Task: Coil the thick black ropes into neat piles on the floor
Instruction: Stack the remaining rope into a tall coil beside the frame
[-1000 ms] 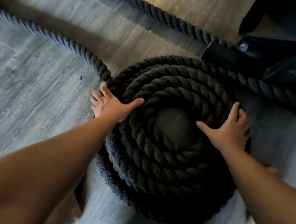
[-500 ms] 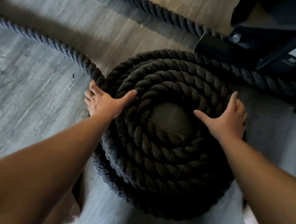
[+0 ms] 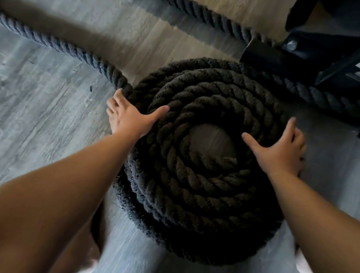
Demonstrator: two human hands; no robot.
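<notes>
A thick black rope lies wound in a round, stacked coil (image 3: pixel 200 184) on the grey wooden floor, with a patch of bare floor showing in its centre. My left hand (image 3: pixel 128 118) presses flat against the coil's left edge, thumb laid over the top turns. My right hand (image 3: pixel 280 147) rests flat on the coil's right side, fingers spread. An uncoiled length of rope (image 3: pixel 56 43) runs off from the coil's upper left toward the left edge. A second stretch of rope (image 3: pixel 191 9) crosses the top of the view.
A black metal rack base (image 3: pixel 335 58) with white lettering stands at the upper right, close to the coil; rope passes along its foot (image 3: pixel 317 97). My knees and feet show at the bottom edges. Grey floor (image 3: pixel 28 116) stretches to the left.
Both hands stay pressed on the coil's two sides. The view has shifted slightly; the coil sits a little more squarely between my hands.
</notes>
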